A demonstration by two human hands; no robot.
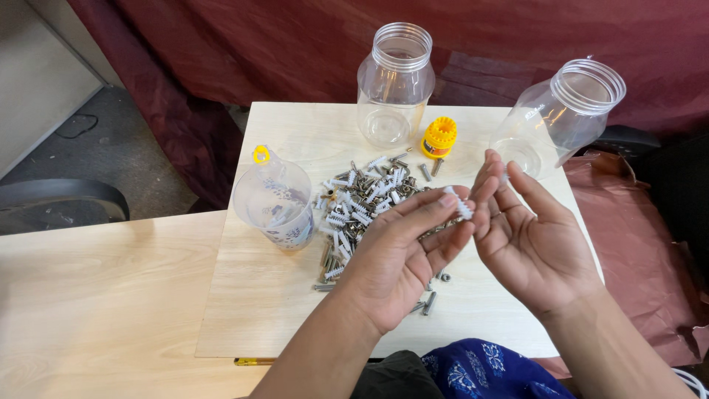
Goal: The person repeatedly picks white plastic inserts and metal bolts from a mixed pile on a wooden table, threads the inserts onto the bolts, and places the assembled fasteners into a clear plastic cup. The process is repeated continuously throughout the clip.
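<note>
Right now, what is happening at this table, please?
A person holds both hands over a pile of screws and white plastic plugs on a small wooden table. The left hand pinches a white plug; the right hand touches it. Two open clear jars stand behind.

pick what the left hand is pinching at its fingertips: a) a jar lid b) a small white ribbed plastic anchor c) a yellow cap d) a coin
b: the left hand pinches a small white ribbed anchor at its fingertips, above the pile of screws and anchors; the right hand is alongside.
</note>
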